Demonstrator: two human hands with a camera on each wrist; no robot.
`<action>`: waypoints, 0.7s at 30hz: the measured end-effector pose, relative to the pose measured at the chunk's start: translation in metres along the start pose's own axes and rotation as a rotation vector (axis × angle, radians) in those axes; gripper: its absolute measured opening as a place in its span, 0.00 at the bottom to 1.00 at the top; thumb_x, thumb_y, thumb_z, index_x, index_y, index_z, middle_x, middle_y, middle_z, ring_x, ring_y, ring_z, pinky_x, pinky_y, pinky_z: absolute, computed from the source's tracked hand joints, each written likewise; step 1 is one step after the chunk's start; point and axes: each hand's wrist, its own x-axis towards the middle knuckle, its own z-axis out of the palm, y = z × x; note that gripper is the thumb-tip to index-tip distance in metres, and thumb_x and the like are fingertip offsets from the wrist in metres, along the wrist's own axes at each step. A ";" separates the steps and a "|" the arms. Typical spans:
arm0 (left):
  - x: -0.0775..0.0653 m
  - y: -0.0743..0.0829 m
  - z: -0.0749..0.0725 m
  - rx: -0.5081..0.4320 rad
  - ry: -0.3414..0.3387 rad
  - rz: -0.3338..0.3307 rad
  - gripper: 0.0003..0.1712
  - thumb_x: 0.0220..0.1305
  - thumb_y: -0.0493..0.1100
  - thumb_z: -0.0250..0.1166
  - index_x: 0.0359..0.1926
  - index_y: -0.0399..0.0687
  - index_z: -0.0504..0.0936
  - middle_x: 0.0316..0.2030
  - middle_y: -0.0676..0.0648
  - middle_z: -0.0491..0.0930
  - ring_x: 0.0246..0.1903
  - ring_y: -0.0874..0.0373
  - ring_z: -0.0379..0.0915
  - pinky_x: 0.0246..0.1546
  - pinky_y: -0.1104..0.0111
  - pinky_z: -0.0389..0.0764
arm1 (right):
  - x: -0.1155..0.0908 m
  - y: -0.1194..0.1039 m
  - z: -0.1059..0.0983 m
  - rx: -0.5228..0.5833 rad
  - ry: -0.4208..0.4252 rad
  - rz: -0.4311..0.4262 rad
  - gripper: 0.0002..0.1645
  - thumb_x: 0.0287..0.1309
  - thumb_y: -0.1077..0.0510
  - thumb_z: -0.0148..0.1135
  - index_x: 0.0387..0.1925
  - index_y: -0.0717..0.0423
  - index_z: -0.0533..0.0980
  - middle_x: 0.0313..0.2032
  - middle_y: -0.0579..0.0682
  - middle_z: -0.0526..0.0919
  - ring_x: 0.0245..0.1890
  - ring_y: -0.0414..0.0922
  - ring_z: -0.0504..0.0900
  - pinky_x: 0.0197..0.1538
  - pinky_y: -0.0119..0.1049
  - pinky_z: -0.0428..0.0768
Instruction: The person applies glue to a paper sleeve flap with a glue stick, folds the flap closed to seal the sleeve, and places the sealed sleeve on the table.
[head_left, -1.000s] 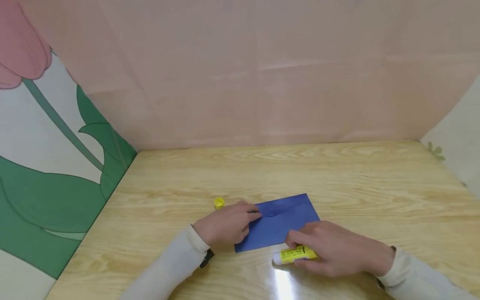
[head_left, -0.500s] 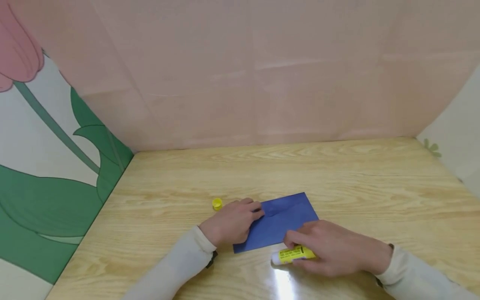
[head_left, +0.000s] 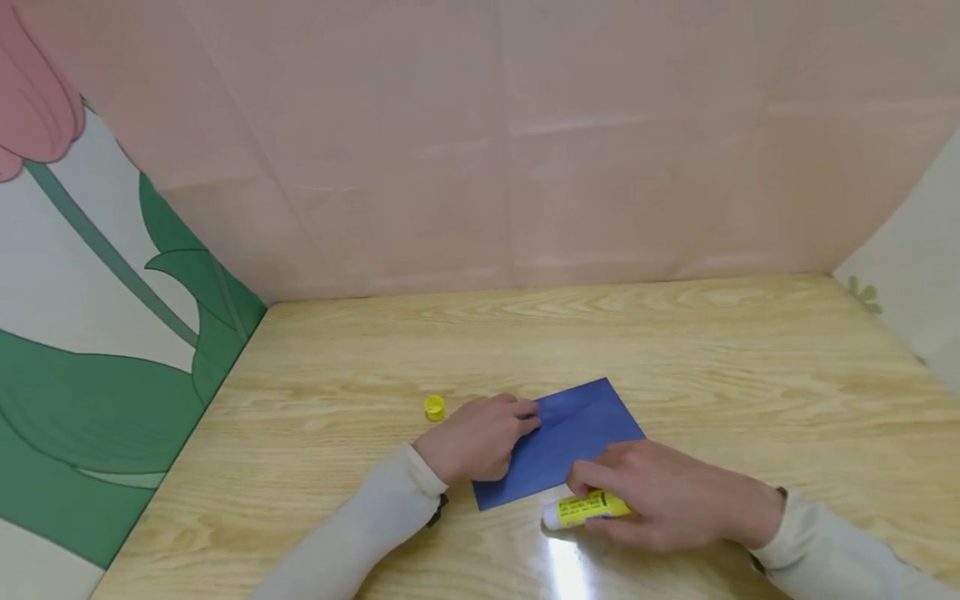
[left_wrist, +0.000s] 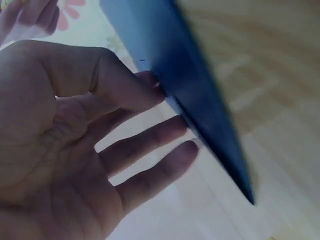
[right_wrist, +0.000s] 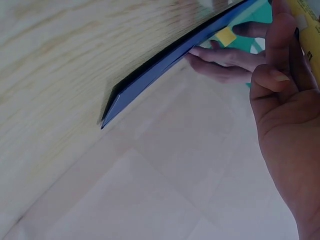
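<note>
A dark blue envelope lies slightly turned on the wooden table. My left hand is over its left part; in the left wrist view, thumb and index finger pinch the edge of the envelope, while the other fingers stretch out beside it. At the envelope's near right corner, my right hand holds a yellow glue stick, its white end pointing left. The right wrist view shows fingers curled round the glue stick. A small yellow cap stands left of the envelope, beyond the left wrist.
The wooden table reaches back to a pinkish sheet. A wall panel with a painted flower borders the left side, and a pale wall the right.
My left hand has shifted a little to the right along the envelope, which has turned slightly with its far edge moved away. The right hand and glue stick have stayed nearly still.
</note>
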 end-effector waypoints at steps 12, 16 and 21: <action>0.006 -0.001 -0.003 0.030 -0.031 -0.001 0.31 0.68 0.42 0.58 0.71 0.60 0.70 0.72 0.56 0.65 0.60 0.59 0.71 0.54 0.68 0.79 | 0.002 0.000 -0.002 0.017 -0.026 0.024 0.12 0.64 0.44 0.64 0.42 0.35 0.69 0.28 0.28 0.68 0.27 0.24 0.65 0.30 0.17 0.62; 0.007 0.001 -0.002 0.037 -0.055 -0.021 0.30 0.71 0.43 0.56 0.73 0.63 0.67 0.73 0.57 0.62 0.63 0.59 0.68 0.52 0.65 0.80 | 0.001 0.001 -0.001 0.010 -0.019 0.012 0.12 0.63 0.44 0.64 0.42 0.36 0.69 0.28 0.28 0.68 0.27 0.24 0.65 0.30 0.17 0.61; 0.007 0.007 -0.002 0.019 -0.082 -0.037 0.32 0.71 0.43 0.56 0.74 0.61 0.65 0.75 0.57 0.60 0.69 0.55 0.63 0.62 0.60 0.75 | -0.001 0.002 0.000 -0.028 0.014 -0.018 0.14 0.60 0.45 0.67 0.40 0.37 0.70 0.27 0.27 0.66 0.28 0.24 0.64 0.31 0.16 0.60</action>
